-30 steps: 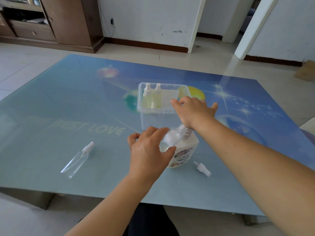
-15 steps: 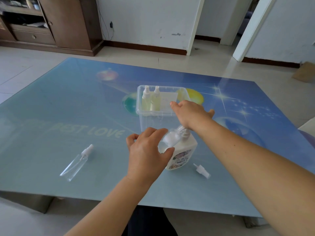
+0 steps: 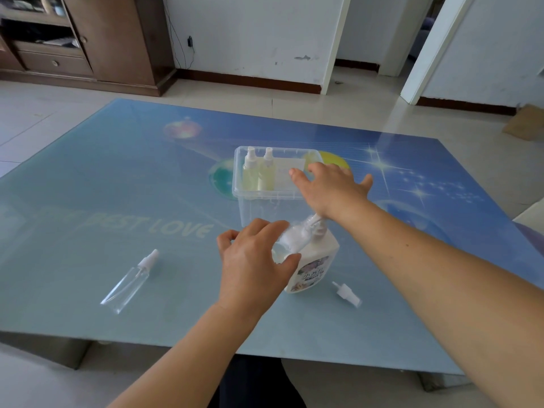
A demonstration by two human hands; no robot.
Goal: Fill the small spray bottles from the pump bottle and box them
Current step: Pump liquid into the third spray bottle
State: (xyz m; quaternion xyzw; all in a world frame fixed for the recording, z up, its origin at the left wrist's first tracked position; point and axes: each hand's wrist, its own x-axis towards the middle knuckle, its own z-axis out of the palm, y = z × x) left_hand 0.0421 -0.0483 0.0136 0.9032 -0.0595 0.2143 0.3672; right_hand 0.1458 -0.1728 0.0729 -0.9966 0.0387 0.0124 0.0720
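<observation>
Head view: left hand (image 3: 253, 266) gripping small clear bottle (image 3: 279, 252) at pump bottle (image 3: 312, 265) spout, right hand (image 3: 329, 187) spreading relaxed fingers above pump, beside clear box (image 3: 265, 198).

Both forearms are bare, no sleeves, watch or rings; dark clothing (image 3: 259, 387) (trousers, perhaps) shows below.
</observation>
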